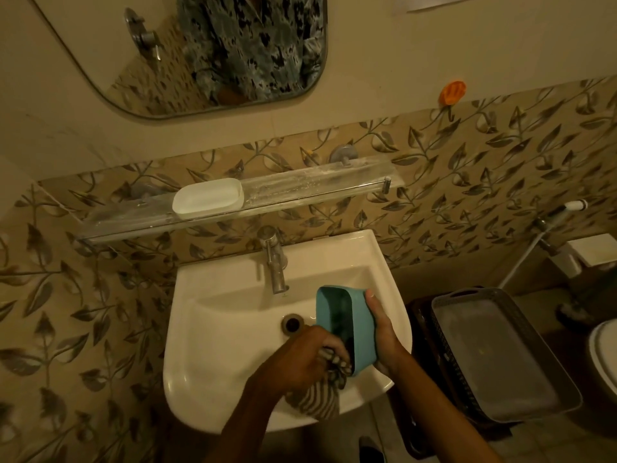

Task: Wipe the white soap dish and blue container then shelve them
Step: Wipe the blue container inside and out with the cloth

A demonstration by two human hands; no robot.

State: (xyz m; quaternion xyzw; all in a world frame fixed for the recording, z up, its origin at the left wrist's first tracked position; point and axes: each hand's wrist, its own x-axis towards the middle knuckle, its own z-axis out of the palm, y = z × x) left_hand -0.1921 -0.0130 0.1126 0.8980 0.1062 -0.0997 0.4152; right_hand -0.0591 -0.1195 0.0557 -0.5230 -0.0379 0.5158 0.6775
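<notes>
Head: right hand (384, 332) grips blue container (360, 324), mouth leftward, long axis toward tap (275, 266); left hand (300, 359) clutches cloth (320, 403).

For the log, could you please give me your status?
Right hand grips blue container over sink. Left hand presses striped cloth inside. White soap dish on shelf. Nothing in the way.

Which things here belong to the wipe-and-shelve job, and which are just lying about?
Job: blue container in right hand; striped cloth in left hand; white soap dish on glass shelf.
Lying about: grey basket, orange wall hook, tap, mirror.
</notes>
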